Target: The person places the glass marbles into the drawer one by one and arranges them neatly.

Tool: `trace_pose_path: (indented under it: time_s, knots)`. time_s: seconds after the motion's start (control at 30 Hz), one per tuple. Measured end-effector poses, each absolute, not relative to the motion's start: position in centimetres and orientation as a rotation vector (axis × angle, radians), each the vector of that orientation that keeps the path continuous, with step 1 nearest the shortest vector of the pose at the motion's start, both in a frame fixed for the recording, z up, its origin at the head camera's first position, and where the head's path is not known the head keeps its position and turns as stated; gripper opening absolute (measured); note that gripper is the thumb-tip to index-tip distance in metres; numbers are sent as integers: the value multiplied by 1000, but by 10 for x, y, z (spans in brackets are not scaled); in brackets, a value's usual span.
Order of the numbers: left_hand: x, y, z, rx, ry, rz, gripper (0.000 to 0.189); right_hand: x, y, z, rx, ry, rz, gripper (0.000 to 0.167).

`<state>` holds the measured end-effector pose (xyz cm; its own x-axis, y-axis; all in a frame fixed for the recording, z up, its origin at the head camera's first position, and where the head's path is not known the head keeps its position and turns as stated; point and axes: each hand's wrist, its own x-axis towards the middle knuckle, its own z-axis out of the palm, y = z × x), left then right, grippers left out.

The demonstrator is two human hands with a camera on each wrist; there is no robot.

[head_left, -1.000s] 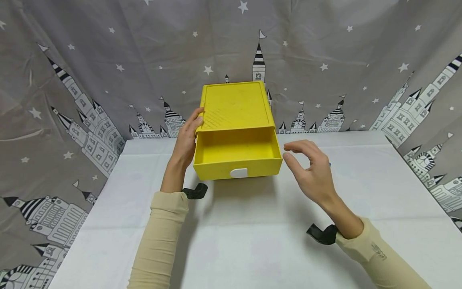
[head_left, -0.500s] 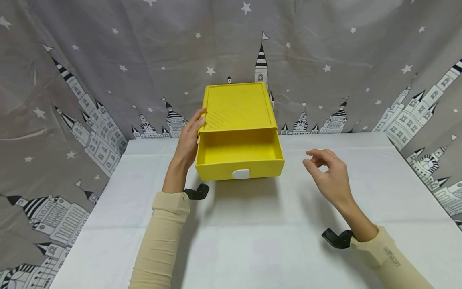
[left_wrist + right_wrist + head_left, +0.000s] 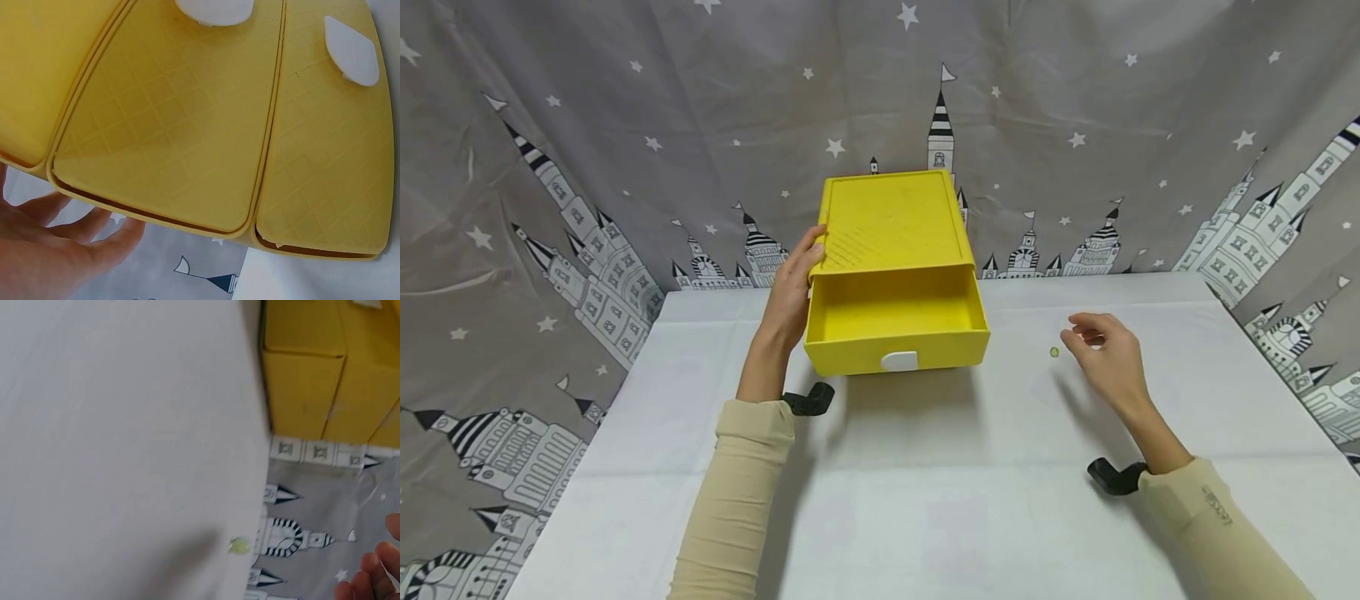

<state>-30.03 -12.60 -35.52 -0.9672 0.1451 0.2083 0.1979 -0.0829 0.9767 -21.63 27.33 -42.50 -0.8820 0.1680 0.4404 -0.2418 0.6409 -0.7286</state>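
A yellow drawer box (image 3: 891, 218) stands at the back of the table, its top drawer (image 3: 857, 350) pulled out and bare inside. My left hand (image 3: 787, 292) rests along the box's left side, fingertips by the top edge. In the left wrist view its fingers (image 3: 115, 240) lie against the side of the drawer fronts (image 3: 162, 125). To the right of the box, my right hand (image 3: 1108, 358) hovers above the table with loosely bent fingers, nothing seen between them. Just left of its thumb shows a small round greenish piece (image 3: 1054, 352), like a marble, also in the right wrist view.
White cloth covers the table (image 3: 925, 517). Behind it hangs a grey curtain (image 3: 722, 100) printed with castles and stars. Lower drawers with white handles (image 3: 353, 53) are pushed in beneath the top one. A black wrist strap end (image 3: 1116, 477) hangs below the right wrist.
My right hand has moved right, away from the open drawer, and its fingers have drawn closer together. The greenish piece now shows beside it. My left hand stays on the box.
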Motion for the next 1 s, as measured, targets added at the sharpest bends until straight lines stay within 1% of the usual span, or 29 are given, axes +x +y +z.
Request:
trace_pose_path:
  time_s: [0.43, 0.77, 1.0]
  knots:
    - [-300, -126, -355, -390, -2111, -2249, 49, -226, 298, -443, -73, -2441, 1092, 29]
    - [-301, -126, -355, -365, -2099, -2275, 48, -231, 318, -458, -103, -2574, 1073, 38]
    - [-301, -126, -355, -386, -2094, -2273, 47, -232, 323, -467, -157, -2659, 1041, 39]
